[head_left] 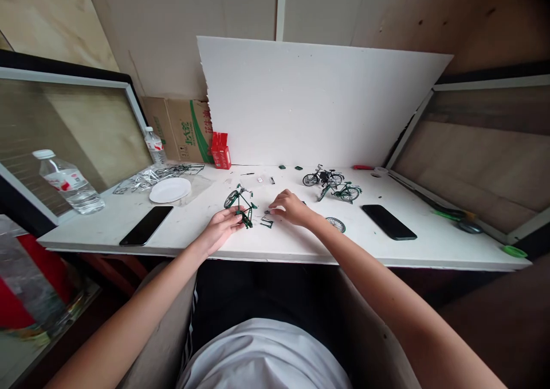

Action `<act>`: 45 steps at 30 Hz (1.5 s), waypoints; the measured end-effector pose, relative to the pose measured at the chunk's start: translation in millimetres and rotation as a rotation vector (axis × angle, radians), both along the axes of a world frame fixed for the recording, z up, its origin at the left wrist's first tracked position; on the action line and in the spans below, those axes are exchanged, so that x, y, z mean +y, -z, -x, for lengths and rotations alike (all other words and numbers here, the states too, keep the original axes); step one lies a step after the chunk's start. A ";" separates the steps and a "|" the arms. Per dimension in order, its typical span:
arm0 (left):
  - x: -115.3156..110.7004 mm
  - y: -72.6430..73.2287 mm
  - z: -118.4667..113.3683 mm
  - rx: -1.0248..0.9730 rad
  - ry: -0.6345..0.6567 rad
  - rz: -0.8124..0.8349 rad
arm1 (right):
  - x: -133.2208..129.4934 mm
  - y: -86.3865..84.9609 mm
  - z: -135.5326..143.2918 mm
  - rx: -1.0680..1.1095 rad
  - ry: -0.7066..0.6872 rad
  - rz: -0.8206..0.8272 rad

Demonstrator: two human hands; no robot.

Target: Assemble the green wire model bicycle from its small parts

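My left hand (223, 227) is closed on a small green model bicycle (244, 208), holding it by its lower part just above the table. One wheel sits at its far left end, and no wheel shows at the near end. My right hand (292, 208) is low over the table to the right of it, thumb and forefinger nearly together. At those fingertips lies a small dark part (267, 212); whether it is gripped is too fine to tell. A thin dark frame-shaped piece (266, 224) rests between the hands. A loose spoked wheel (336, 224) lies beyond my right wrist.
Two assembled model bicycles, one black (320, 177) and one green (346, 192), stand at the back right. Phones lie left (146, 226) and right (389, 221). A white plate (171, 189), parts sprues (172, 172) and water bottles (71, 183) occupy the left side. A white board (318, 102) stands behind.
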State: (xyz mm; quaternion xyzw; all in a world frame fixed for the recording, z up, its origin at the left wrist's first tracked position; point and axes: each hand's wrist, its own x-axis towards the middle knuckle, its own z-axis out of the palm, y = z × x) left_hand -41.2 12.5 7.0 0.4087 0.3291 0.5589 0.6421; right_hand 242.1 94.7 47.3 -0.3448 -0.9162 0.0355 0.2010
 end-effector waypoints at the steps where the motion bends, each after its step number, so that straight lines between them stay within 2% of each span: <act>1: 0.4 0.5 0.2 0.003 0.000 0.001 | -2.7 3.6 3.5 -0.009 0.004 -0.003; 7: 0.9 1.1 -0.3 -0.005 -0.001 0.005 | -12.9 10.6 12.1 -0.061 0.115 -0.024; 15: -1.2 0.3 2.3 0.015 0.061 -0.037 | -7.9 28.0 14.6 0.124 0.253 0.087; 20: -1.2 -1.3 1.9 -0.011 0.081 -0.031 | -13.3 26.7 16.2 0.108 0.239 0.031; 23: -3.1 -4.7 0.5 -0.010 0.085 -0.034 | -28.0 19.1 23.4 0.200 0.185 -0.040; 27: -3.9 -5.2 -0.4 -0.004 0.081 -0.044 | -57.9 7.1 44.8 0.496 -0.062 0.139; 29: -2.9 -3.2 -0.7 -0.002 0.073 -0.061 | -71.2 3.5 56.8 0.614 -0.112 0.197; 35: -0.9 1.5 -3.2 0.057 0.058 -0.079 | -84.6 4.3 77.1 0.776 -0.057 0.344; 39: -2.5 -1.2 -4.6 0.084 0.046 -0.104 | -83.1 6.8 78.9 0.817 -0.100 0.485; 42: -3.9 -3.7 -5.4 0.107 0.041 -0.066 | -81.0 10.0 78.1 0.825 -0.087 0.464; 45: -6.2 -4.8 -5.6 0.269 -0.096 -0.021 | -78.6 13.9 77.4 0.840 -0.053 0.420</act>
